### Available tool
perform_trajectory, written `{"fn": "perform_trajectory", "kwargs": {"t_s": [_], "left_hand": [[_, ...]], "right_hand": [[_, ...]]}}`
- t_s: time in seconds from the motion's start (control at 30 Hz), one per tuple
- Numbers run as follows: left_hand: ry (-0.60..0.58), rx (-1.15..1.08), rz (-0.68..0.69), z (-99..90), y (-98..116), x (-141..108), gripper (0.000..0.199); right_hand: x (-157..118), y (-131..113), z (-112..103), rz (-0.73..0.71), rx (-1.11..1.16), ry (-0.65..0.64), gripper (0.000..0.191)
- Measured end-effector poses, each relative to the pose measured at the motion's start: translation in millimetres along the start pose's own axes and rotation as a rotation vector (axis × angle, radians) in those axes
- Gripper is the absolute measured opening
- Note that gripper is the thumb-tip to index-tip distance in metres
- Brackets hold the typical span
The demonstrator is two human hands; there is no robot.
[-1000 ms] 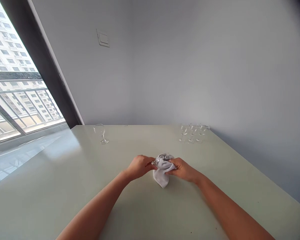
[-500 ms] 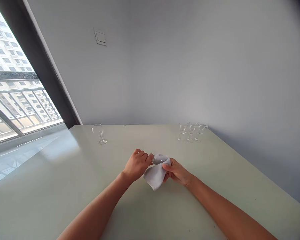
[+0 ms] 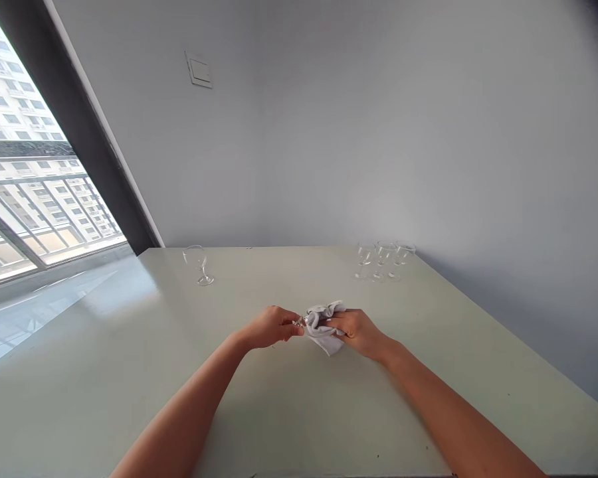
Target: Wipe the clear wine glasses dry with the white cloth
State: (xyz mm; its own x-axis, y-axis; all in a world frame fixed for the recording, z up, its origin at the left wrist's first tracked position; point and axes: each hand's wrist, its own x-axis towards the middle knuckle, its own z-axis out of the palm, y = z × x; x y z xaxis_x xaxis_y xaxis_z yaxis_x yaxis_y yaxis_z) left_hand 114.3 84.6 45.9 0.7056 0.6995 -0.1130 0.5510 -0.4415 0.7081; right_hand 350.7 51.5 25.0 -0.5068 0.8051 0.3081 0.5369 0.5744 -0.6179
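Between my hands, over the middle of the table (image 3: 259, 425), is a stemmed glass (image 3: 301, 321), tilted on its side. My left hand (image 3: 275, 326) pinches it at the stem end, thumb and fingers closed. A white cloth (image 3: 325, 340) is bunched around the bowl, which it mostly hides. My right hand (image 3: 359, 332) is closed on the cloth, with its fingers pushed into the folds at the glass's mouth.
One clear stemmed glass (image 3: 198, 264) stands upright at the back left of the table. Three more stemmed glasses (image 3: 381, 260) stand close together at the back right, near the wall (image 3: 339, 133). A window with a railing (image 3: 44, 199) lies to the left.
My right hand has gone from gripping the cloth's side to pressing its fingers into the folds. The cloth is now bunched up. My left hand has turned and shifted slightly left and down.
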Motion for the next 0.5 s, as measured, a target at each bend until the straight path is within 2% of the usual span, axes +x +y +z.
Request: {"fn": "perform_trajectory", "kwargs": {"t_s": [0.07, 0.2, 0.27, 0.3, 0.37, 0.43, 0.5], "left_hand": [[-0.014, -0.077, -0.064, -1.9, -5.1, 1.9, 0.037], [0.121, -0.07, -0.201, -3.1, -16.1, 6.7, 0.042], [0.176, -0.042, -0.259, -2.4, -19.5, 8.5, 0.042], [0.193, -0.022, -0.276, -1.2, -20.4, 9.3, 0.041], [0.226, 0.07, -0.271, 4.0, -20.5, 11.1, 0.037], [0.26, 0.249, -0.193, 12.3, -18.4, 12.8, 0.03], [0.294, 0.453, -0.075, 22.0, -14.9, 13.8, 0.027]], "right_hand": [[0.3, 8.2, -2.6, 0.031, -0.109, 0.092, 0.024], [-1.9, 21.2, -7.5, 0.105, -0.243, 0.4, 0.03], [-2.8, 19.6, -5.2, 0.085, -0.268, 0.513, 0.033], [-2.6, 16.0, -2.0, 0.044, -0.274, 0.506, 0.035], [-1.1, 4.6, 7.8, -0.084, -0.276, 0.376, 0.042], [1.7, -8.9, 19.1, -0.196, -0.259, 0.189, 0.051], [4.6, -19.5, 27.0, -0.213, -0.223, 0.108, 0.046]]}}
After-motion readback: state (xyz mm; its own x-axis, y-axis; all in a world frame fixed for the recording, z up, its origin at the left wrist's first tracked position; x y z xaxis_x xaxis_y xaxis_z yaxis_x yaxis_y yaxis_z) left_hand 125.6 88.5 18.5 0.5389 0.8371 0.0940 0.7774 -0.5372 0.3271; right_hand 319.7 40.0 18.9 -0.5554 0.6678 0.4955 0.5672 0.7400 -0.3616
